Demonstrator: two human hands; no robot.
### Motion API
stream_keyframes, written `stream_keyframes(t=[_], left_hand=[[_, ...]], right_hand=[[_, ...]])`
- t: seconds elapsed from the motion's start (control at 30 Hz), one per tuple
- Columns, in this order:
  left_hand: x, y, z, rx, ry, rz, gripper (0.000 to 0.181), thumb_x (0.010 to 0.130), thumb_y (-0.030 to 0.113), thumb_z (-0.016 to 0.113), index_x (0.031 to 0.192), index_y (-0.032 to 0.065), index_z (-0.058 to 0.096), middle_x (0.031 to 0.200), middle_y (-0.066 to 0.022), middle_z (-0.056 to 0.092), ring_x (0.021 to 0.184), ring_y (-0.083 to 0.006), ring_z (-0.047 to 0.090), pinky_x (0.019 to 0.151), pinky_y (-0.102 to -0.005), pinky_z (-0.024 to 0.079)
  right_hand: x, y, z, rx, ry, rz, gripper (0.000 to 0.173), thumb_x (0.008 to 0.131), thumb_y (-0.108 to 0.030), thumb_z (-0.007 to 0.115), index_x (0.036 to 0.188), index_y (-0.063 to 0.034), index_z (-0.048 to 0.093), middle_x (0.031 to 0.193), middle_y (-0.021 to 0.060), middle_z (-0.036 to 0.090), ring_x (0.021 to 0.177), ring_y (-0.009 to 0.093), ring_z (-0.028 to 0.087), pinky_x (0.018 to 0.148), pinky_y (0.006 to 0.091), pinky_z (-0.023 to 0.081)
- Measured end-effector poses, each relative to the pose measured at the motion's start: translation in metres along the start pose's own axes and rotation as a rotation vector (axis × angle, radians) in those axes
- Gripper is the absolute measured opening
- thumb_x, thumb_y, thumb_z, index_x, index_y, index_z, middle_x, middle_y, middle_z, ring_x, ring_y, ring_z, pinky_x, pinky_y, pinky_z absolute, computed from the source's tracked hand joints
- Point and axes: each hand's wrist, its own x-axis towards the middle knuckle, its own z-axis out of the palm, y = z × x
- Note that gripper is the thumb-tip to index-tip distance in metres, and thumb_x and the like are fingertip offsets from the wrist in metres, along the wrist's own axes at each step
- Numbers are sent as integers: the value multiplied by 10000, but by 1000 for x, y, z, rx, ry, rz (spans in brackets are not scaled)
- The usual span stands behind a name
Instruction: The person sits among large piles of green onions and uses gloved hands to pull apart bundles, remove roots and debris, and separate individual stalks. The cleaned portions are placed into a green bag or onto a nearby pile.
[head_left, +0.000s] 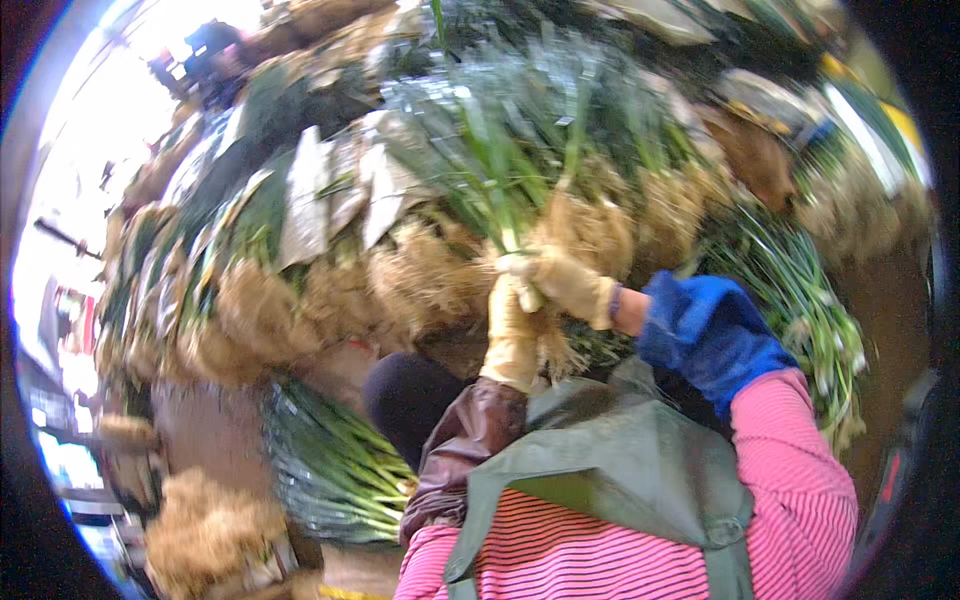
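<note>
My left hand (513, 322), in a cream work glove with a brown sleeve cover above it, closes around the white stems of some green onions (513, 225). Their long green leaves point away from me, and a tuft of pale roots (559, 349) hangs below. Also gloved in cream, my right hand (566, 281) touches the same stems from the right, its arm in a blue sleeve cover. Motion blur hides the fingers' details. Right behind both hands lie large bundles with tan roots (592, 225).
Rows of root-ended onion bundles (259, 300) stretch across the front and left. Loose green onions (814, 322) lie at the right. A plastic-wrapped bunch (337, 465) rests left of my knee (409, 397), with a root-ended bundle (210, 525) at the lower left.
</note>
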Motion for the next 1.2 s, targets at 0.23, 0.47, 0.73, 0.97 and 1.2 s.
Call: stream_keyframes(t=[0.23, 0.47, 0.73, 0.97, 1.2], left_hand=[[23, 3, -13, -97, 15, 4, 203, 885, 277, 563, 879, 75, 556, 663, 18, 524, 527, -102, 494, 482, -237, 434], [28, 19, 4, -130, 9, -21, 221, 899, 266, 595, 944, 50, 599, 516, 64, 408, 433, -76, 409, 497, -278, 430], [25, 19, 12, 112, 4, 22, 362, 830, 287, 643, 1058, 8, 611, 687, -19, 556, 580, -148, 527, 595, -281, 477], [3, 26, 36, -23, -70, -47, 499, 895, 454, 537, 1130, 14, 545, 898, -94, 639, 723, -200, 618, 641, -315, 520], [6, 12, 23, 100, -45, -78, 299, 864, 230, 634, 1085, 29, 619, 929, -35, 644, 772, -117, 590, 713, -245, 484]], right_hand=[[-17, -17, -7, 679, -281, 361, 206, 905, -256, 579, 936, -59, 630, 722, -56, 531, 606, 9, 476, 520, 154, 408], [-2, -53, -60, -800, 241, -225, 447, 833, -502, 566, 918, -70, 650, 738, 144, 642, 714, 307, 629, 672, 404, 492], [49, 5, -108, -1150, 533, 100, 447, 738, -449, 625, 931, -46, 648, 841, 155, 671, 781, 300, 653, 695, 393, 501], [-2, -26, -45, -140, -71, 185, 235, 803, -200, 681, 992, -72, 627, 740, 17, 642, 477, 64, 495, 397, 223, 360], [15, -21, -85, -611, 82, 81, 229, 819, -290, 662, 850, -65, 637, 637, 25, 601, 485, 117, 515, 436, 287, 403]])
